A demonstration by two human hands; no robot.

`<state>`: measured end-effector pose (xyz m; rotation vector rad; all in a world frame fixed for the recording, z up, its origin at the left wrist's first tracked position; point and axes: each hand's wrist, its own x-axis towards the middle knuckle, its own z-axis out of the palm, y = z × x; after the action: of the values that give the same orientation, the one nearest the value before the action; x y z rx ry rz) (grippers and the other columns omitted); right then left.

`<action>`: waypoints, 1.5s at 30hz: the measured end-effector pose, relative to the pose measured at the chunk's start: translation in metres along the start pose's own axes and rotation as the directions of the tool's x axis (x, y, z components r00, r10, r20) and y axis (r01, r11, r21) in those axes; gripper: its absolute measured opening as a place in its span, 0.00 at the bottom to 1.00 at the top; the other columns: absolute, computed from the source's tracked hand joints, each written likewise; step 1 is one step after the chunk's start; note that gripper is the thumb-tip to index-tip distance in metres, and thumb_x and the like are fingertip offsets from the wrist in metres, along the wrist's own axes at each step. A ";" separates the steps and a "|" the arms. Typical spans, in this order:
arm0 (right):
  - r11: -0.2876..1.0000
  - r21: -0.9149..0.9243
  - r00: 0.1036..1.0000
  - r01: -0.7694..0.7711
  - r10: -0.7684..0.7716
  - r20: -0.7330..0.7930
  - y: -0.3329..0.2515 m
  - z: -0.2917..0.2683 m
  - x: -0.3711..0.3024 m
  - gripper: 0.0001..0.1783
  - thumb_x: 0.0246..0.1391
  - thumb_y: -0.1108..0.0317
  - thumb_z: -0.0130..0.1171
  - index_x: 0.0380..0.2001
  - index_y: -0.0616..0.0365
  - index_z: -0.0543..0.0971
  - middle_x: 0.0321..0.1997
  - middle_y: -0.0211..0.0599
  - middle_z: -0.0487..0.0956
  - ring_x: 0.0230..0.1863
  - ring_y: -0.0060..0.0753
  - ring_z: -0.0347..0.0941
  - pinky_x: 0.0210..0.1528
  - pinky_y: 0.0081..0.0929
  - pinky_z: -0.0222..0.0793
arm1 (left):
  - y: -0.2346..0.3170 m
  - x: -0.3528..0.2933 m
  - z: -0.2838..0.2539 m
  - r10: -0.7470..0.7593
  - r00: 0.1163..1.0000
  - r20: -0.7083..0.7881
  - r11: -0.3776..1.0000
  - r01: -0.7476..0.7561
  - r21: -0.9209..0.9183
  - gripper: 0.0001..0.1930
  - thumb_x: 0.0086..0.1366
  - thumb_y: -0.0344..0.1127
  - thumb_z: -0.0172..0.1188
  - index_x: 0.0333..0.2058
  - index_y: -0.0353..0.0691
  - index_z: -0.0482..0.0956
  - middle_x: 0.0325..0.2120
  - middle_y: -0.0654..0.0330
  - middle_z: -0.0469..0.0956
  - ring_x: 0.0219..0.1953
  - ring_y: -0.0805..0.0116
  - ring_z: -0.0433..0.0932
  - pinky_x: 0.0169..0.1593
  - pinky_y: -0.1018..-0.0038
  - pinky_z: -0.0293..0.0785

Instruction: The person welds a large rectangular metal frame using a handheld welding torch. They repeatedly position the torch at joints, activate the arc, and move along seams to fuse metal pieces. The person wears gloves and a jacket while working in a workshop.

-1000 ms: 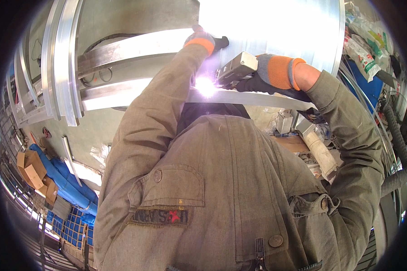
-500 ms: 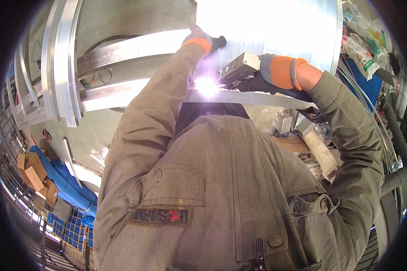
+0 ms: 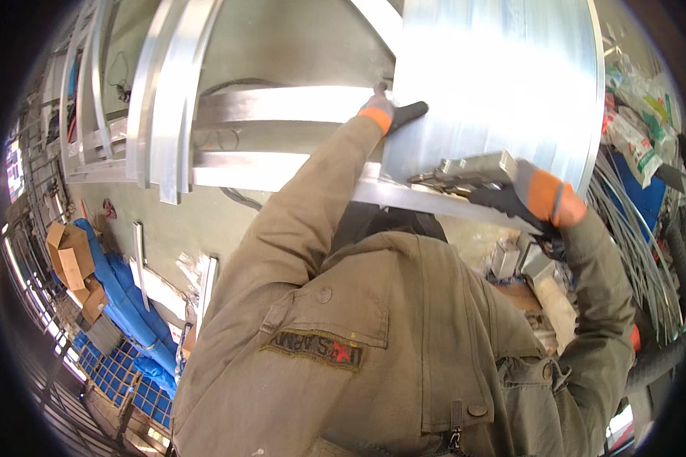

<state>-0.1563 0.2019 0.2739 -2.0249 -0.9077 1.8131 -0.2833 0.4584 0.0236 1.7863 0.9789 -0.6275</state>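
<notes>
My right hand (image 3: 537, 196), in a grey, orange and black glove, is closed round a boxy metal welding gun (image 3: 476, 170). The gun's nose points left, close to the near left corner of a wide shiny metal sheet (image 3: 503, 91). Under the gun runs a long metal bar (image 3: 434, 199) along the sheet's near edge. My left hand (image 3: 389, 113), gloved too, rests at the sheet's left edge with its black fingers spread apart, holding nothing. A metal beam (image 3: 282, 104) reaches leftward from beneath that hand.
Several metal profiles (image 3: 179, 99) lie across the beams at the left. Blue wrapped rolls (image 3: 126, 286) and cardboard boxes (image 3: 70, 255) are on the floor at lower left. Thin metal strips (image 3: 636, 236) and plastic bags (image 3: 633, 145) crowd the right side.
The bright violet-white flash at the gun's nose is gone. The gun has tipped flatter, and the view has shifted. My left hand stays at the sheet's edge.
</notes>
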 end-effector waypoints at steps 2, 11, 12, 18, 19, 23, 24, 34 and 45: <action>0.971 0.028 0.952 0.236 -0.225 -0.209 -0.006 0.018 -0.019 0.25 0.70 0.57 0.73 0.64 0.56 0.85 0.43 0.37 0.90 0.36 0.21 0.79 0.34 0.29 0.76 | -0.047 -0.005 -0.030 0.005 0.960 -0.279 0.976 -0.065 -0.208 0.62 0.53 0.66 0.85 0.78 0.38 0.63 0.71 0.41 0.74 0.71 0.44 0.76 0.75 0.59 0.72; 0.913 -0.386 0.622 0.133 -0.380 -0.685 0.010 0.143 -0.039 0.25 0.66 0.60 0.75 0.63 0.52 0.85 0.52 0.48 0.87 0.41 0.50 0.88 0.39 0.41 0.84 | -0.322 -0.073 -0.327 0.094 0.413 -0.906 0.610 0.695 0.380 0.49 0.70 0.67 0.65 0.77 0.34 0.68 0.78 0.50 0.68 0.81 0.50 0.61 0.82 0.55 0.58; 0.933 -0.340 0.639 0.120 -0.335 -0.692 0.011 0.156 -0.036 0.25 0.66 0.61 0.75 0.64 0.51 0.84 0.56 0.46 0.87 0.43 0.51 0.88 0.40 0.41 0.84 | -0.335 -0.075 -0.340 -0.048 0.370 -0.928 0.701 0.674 0.232 0.50 0.66 0.70 0.69 0.74 0.37 0.70 0.75 0.48 0.70 0.78 0.47 0.65 0.79 0.53 0.63; 0.672 -0.692 0.469 0.264 -0.716 -0.517 0.031 0.195 0.028 0.29 0.70 0.61 0.70 0.71 0.50 0.79 0.65 0.40 0.85 0.51 0.50 0.88 0.50 0.37 0.84 | -0.317 -0.100 -0.347 -0.202 0.553 -0.808 0.826 0.540 0.163 0.46 0.59 0.72 0.75 0.65 0.44 0.76 0.65 0.41 0.77 0.65 0.35 0.77 0.69 0.47 0.76; 0.681 -0.666 0.474 0.303 -0.714 -0.515 0.035 0.198 0.036 0.29 0.70 0.61 0.70 0.71 0.50 0.79 0.65 0.40 0.85 0.51 0.50 0.88 0.50 0.37 0.84 | -0.305 -0.106 -0.340 -0.177 0.552 -0.815 0.827 0.532 0.181 0.46 0.59 0.72 0.75 0.64 0.44 0.76 0.64 0.42 0.77 0.64 0.35 0.77 0.68 0.47 0.76; 0.704 -0.652 0.468 0.281 -0.694 -0.547 0.043 0.205 0.049 0.29 0.70 0.61 0.70 0.71 0.51 0.79 0.64 0.40 0.85 0.51 0.50 0.88 0.50 0.37 0.84 | -0.261 -0.122 -0.322 -0.140 0.545 -0.827 0.889 0.437 0.137 0.53 0.53 0.69 0.81 0.66 0.36 0.72 0.61 0.36 0.80 0.64 0.34 0.80 0.67 0.46 0.78; 0.735 -0.618 0.479 0.278 -0.664 -0.575 0.043 0.206 0.050 0.29 0.70 0.61 0.70 0.71 0.51 0.79 0.64 0.40 0.85 0.51 0.50 0.88 0.50 0.37 0.84 | -0.257 -0.124 -0.317 -0.167 0.571 -0.804 0.901 0.420 0.111 0.55 0.52 0.70 0.80 0.66 0.33 0.71 0.61 0.35 0.81 0.64 0.33 0.80 0.67 0.46 0.78; 0.888 -0.350 0.494 0.299 -0.458 -0.739 0.041 0.198 0.052 0.28 0.70 0.61 0.71 0.70 0.51 0.80 0.63 0.40 0.85 0.51 0.49 0.88 0.50 0.37 0.84 | -0.254 -0.063 -0.180 0.015 0.850 -0.526 0.905 -0.235 -0.353 0.56 0.55 0.67 0.82 0.66 0.22 0.77 0.60 0.40 0.84 0.60 0.50 0.84 0.65 0.58 0.78; 0.922 -0.177 0.495 0.345 -0.339 -0.800 0.050 0.193 0.045 0.28 0.69 0.60 0.71 0.69 0.51 0.80 0.63 0.40 0.85 0.51 0.49 0.88 0.50 0.37 0.84 | -0.182 -0.080 -0.078 0.141 0.852 -0.504 0.846 -0.368 -0.386 0.37 0.64 0.57 0.79 0.59 0.32 0.83 0.46 0.52 0.87 0.44 0.64 0.84 0.50 0.65 0.81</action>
<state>-0.3284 0.1524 0.1748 -2.1144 -0.8750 0.4894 -0.4808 0.5403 0.0244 1.6006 1.0571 0.2242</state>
